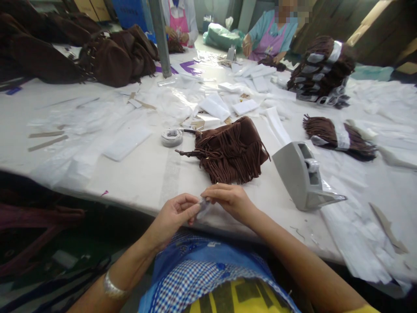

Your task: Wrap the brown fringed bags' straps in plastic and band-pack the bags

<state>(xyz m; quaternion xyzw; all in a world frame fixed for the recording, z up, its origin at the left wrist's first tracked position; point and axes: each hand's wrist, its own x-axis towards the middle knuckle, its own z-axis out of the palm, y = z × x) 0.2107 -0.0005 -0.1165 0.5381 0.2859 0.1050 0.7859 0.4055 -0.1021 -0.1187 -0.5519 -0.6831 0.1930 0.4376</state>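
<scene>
Close to the table's front edge, my left hand [178, 214] and my right hand [230, 201] meet, both pinching a small, see-through greyish-white piece [204, 204]. It looks like thin plastic or tissue; the fingers partly cover it. Just beyond my hands lies a dark brown fringed bag [233, 150], its fringes spread towards me. A strap end points left from the bag, and a coil wrapped in white [171, 137] is beside it, near a thin dark strap. Neither hand visibly touches the bag.
A grey tape dispenser [299, 176] stands right of the bag. Wrapped fringe bundles [340, 138] and a taller stack [322, 71] sit farther right. Brown bags [110, 58] pile up at left, near a metal post [160, 39]. White paper pads [215, 106] litter the middle. Two people work opposite.
</scene>
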